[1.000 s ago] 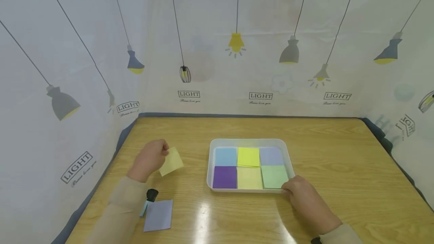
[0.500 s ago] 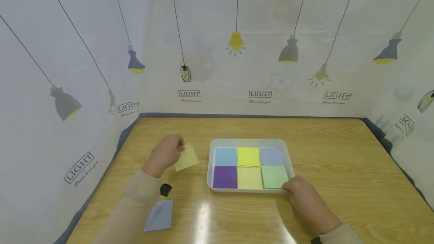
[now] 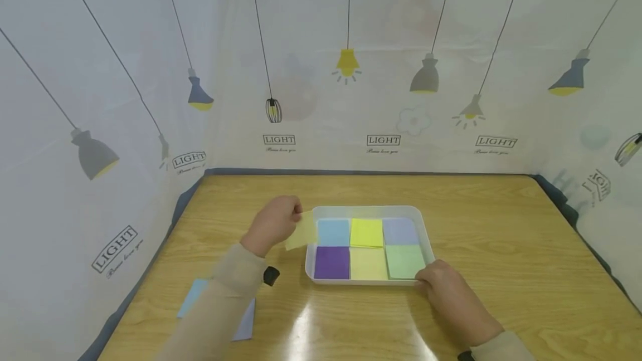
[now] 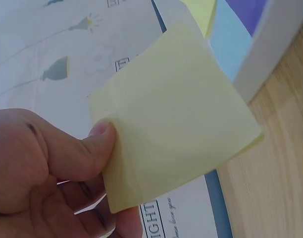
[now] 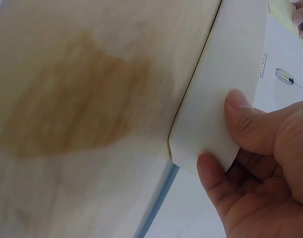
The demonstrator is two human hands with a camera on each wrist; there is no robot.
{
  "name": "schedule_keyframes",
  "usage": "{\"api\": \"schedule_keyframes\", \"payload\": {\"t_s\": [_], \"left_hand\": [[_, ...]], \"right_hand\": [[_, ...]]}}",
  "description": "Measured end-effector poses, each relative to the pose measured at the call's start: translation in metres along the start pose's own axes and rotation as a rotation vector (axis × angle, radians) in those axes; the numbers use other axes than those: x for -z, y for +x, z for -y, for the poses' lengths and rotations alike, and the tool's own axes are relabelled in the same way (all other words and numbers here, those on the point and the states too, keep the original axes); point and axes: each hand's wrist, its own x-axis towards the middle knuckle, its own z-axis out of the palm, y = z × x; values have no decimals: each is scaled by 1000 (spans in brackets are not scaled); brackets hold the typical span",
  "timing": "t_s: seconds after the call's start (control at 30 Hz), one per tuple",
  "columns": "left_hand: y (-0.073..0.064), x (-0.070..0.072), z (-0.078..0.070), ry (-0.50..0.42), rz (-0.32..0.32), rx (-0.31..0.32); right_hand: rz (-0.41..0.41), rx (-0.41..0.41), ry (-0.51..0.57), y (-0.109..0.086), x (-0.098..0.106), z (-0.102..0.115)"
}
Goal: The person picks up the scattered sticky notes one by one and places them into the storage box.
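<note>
My left hand (image 3: 275, 224) pinches a pale yellow sticky note (image 4: 176, 119) by one edge, thumb on its near face. In the head view the note is held tilted at the left end of a white tray (image 3: 309, 263), overlapping its rim. Inside the tray lie two rows of square sticky notes: light blue (image 3: 333, 232), bright yellow (image 3: 366, 232) and lavender (image 3: 400, 231) behind; purple (image 3: 332, 263), pale yellow (image 3: 368, 263) and light green (image 3: 404, 262) in front. My right hand (image 3: 453, 297) grips the tray's front right corner, thumb and a fingertip against its outer wall.
On the wooden table (image 3: 501, 238), a lavender note (image 3: 247, 322) and a light blue note (image 3: 191, 296) lie at the front left, partly hidden by the left sleeve (image 3: 215, 299). A cloth printed with lamps (image 3: 321, 105) stands around the back and sides.
My left hand has moved right with the pale yellow sticky note, from over the table to the tray's left rim. The right hand and the tray stay in place.
</note>
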Motion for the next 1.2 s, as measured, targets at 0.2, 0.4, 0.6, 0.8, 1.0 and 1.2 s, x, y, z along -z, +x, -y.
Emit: {"api": "schedule_keyframes", "payload": {"t_s": [0.2,0.4,0.6,0.8,1.0,1.2], "left_hand": [[8,-9,-23,-19,46,-18],[15,-24,-46,-21,100,-63],[19,-38,-66,-39,134,-135],[23,-50,-81,-58,181,-152],[24,-60,-90,-68,224,-156],[27,-67,-95,-46,240,-163]], "right_hand": [[-8,-5,12,-1,0,3],[-16,6,10,-6,-2,5],[7,-25,23,-4,-1,6],[13,-30,22,-4,1,5],[6,-3,14,-5,1,5],[9,-5,18,-4,2,4]]}}
